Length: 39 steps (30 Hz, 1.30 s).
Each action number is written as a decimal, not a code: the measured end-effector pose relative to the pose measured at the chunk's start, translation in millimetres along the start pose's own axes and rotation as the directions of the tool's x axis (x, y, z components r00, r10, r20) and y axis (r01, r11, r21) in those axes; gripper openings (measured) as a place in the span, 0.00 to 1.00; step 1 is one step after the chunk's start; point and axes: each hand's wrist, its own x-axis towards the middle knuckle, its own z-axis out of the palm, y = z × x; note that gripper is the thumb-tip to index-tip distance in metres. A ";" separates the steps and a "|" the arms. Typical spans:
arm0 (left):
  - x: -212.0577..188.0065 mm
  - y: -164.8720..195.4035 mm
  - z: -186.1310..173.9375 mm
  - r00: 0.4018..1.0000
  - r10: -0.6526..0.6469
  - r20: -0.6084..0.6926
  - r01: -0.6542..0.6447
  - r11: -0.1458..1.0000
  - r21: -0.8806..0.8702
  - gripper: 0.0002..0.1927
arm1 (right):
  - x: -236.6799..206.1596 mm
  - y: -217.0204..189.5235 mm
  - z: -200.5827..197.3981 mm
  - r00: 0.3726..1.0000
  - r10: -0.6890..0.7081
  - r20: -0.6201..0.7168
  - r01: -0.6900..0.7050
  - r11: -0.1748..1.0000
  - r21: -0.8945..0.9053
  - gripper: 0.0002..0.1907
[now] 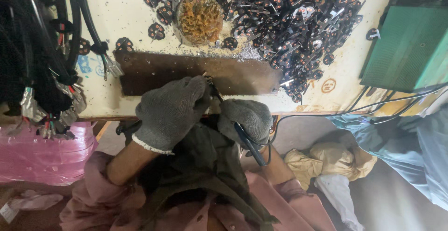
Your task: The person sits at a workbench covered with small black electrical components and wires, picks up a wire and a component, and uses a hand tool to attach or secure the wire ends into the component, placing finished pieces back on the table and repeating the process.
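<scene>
Both my hands wear grey knit gloves and meet at the front edge of a dark brown plate (242,75) on the bench. My left hand (170,112) is closed around a small dark part with wires at its fingertips. My right hand (247,119) grips a dark blue-handled tool (249,143) whose tip reaches toward that part. A black cable runs from the tool to the right. The part itself is mostly hidden by my fingers.
A heap of small black round parts with metal pins (289,16) covers the far bench. A round container of brassy scraps (199,17) stands behind the plate. Black cable bundles (42,58) hang at left, a green box (408,49) sits at right, a pink bag (44,154) lies below.
</scene>
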 end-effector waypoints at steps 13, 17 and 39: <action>0.0 -8.0 1.5 0.996 0.077 -0.044 -0.080 0.994 -0.068 0.13 | -13.4 13.6 5.8 0.999 0.018 -0.029 -0.017 0.999 0.038 0.14; 0.0 -7.6 2.9 0.992 0.087 -0.089 -0.096 0.990 -0.101 0.12 | -14.8 14.6 9.8 0.998 0.049 -0.025 -0.047 0.997 0.067 0.13; 4.9 -7.6 -2.1 0.992 0.091 -0.087 -0.102 0.986 -0.131 0.11 | 4.8 -0.4 0.6 0.998 -0.051 -0.038 0.054 0.995 0.088 0.17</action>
